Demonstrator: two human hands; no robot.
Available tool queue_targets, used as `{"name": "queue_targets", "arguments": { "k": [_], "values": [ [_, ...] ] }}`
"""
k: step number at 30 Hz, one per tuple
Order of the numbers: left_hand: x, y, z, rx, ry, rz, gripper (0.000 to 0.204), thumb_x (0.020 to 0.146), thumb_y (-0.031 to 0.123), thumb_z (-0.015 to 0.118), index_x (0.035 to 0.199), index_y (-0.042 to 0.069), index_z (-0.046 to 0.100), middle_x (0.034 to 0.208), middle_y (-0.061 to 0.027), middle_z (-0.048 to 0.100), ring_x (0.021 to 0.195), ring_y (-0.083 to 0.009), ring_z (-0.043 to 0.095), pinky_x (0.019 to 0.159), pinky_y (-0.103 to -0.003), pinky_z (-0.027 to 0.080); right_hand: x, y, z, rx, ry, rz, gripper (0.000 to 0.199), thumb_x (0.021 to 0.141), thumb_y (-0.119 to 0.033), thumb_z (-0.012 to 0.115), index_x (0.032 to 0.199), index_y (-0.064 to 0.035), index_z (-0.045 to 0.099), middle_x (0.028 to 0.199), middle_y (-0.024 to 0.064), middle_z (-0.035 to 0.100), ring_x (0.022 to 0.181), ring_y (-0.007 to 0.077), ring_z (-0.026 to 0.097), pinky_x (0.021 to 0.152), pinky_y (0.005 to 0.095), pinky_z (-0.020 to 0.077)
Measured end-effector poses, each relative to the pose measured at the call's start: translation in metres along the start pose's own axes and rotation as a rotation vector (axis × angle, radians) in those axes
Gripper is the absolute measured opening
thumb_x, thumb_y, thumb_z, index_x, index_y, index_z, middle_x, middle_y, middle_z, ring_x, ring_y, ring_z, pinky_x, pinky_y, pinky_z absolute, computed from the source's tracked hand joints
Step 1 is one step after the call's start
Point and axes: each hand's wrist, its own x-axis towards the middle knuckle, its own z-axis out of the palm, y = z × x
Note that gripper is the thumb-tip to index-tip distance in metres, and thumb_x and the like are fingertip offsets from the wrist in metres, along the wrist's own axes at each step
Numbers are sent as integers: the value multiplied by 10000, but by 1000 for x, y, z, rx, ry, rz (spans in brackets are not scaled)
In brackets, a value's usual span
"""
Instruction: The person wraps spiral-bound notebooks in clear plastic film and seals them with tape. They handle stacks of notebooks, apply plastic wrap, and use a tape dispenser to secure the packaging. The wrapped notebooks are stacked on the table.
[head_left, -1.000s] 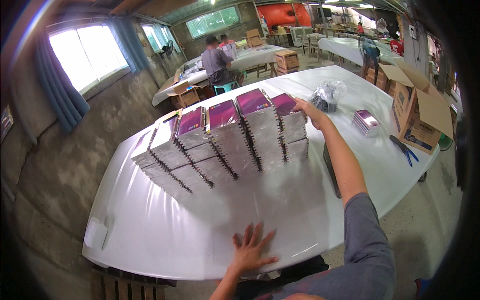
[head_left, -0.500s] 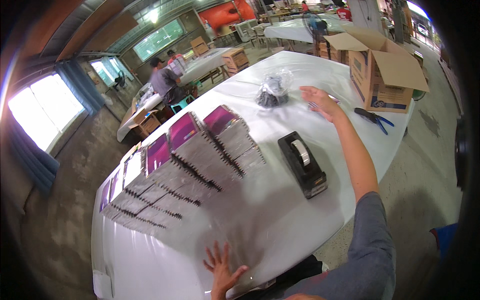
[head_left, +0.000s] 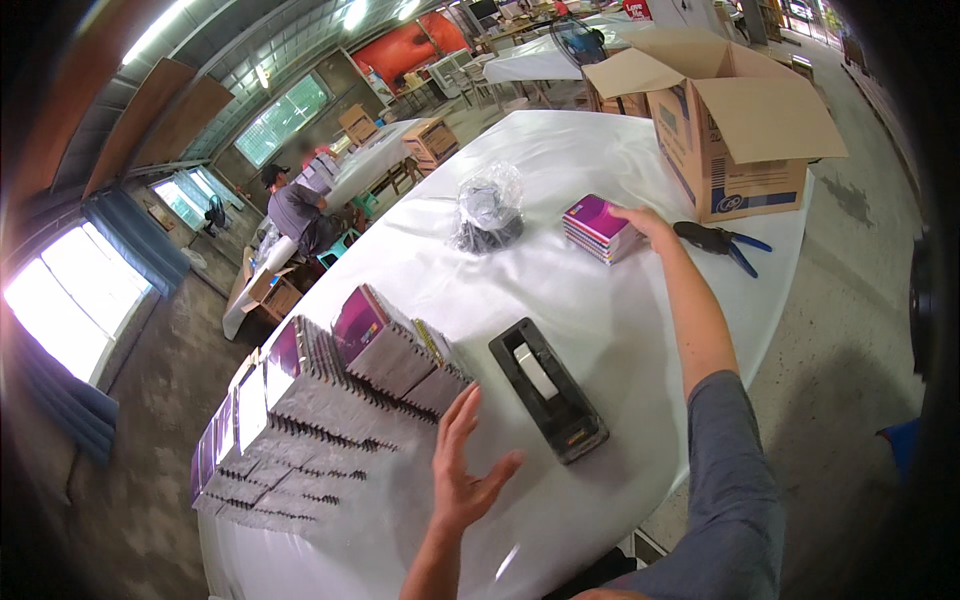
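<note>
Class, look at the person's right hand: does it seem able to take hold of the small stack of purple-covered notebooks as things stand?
Probably yes. The right hand already rests against the small stack of purple-covered notebooks on the white table, with nothing between them. The blue-handled pliers lie off to the side.

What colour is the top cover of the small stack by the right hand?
Purple, seen in the head view: small stack, right hand.

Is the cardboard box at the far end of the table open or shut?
Open: the cardboard box has its top flaps folded outward. Its contents cannot be seen from this angle.
</note>
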Motion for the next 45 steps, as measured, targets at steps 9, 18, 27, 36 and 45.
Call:
{"name": "queue_targets", "arguments": {
  "k": [9,18,27,36,45],
  "values": [
    [29,5,66,87,-81,122,744,685,231,797,1314,69,434,1400,-197,305,1227,-285,428,887,-392,471,46,-16,0,-547,-373,301,681,474,-421,874,1011,-77,636,1005,62,611,829,174,569,715,278,450],
    [13,9,56,153,-41,78,707,668,212,807,1284,110,477,1402,-195,302,1192,-293,463,859,-395,499,34,-17,15,-444,-357,244,611,486,-288,876,993,-46,635,999,98,646,870,195,595,711,306,455],
    [-21,27,20,245,6,94,702,641,187,820,1267,118,507,1414,-194,277,1158,-286,497,876,-380,490,22,-7,22,-152,-308,198,511,533,-110,846,980,21,635,944,142,668,821,267,658,722,384,494],
    [-69,25,-20,267,43,-5,704,620,144,824,1255,134,521,1424,-180,262,1133,-276,524,914,-391,465,-25,11,30,273,-258,216,508,613,-59,802,1065,11,581,988,142,652,853,289,649,803,485,517],
    [-88,19,-49,365,73,48,710,645,117,796,1284,150,487,1408,-151,323,1213,-308,450,956,-414,420,-126,-24,7,610,-448,-25,561,671,-162,778,1146,6,533,1108,100,604,1007,226,587,902,343,462]
  ]
}}
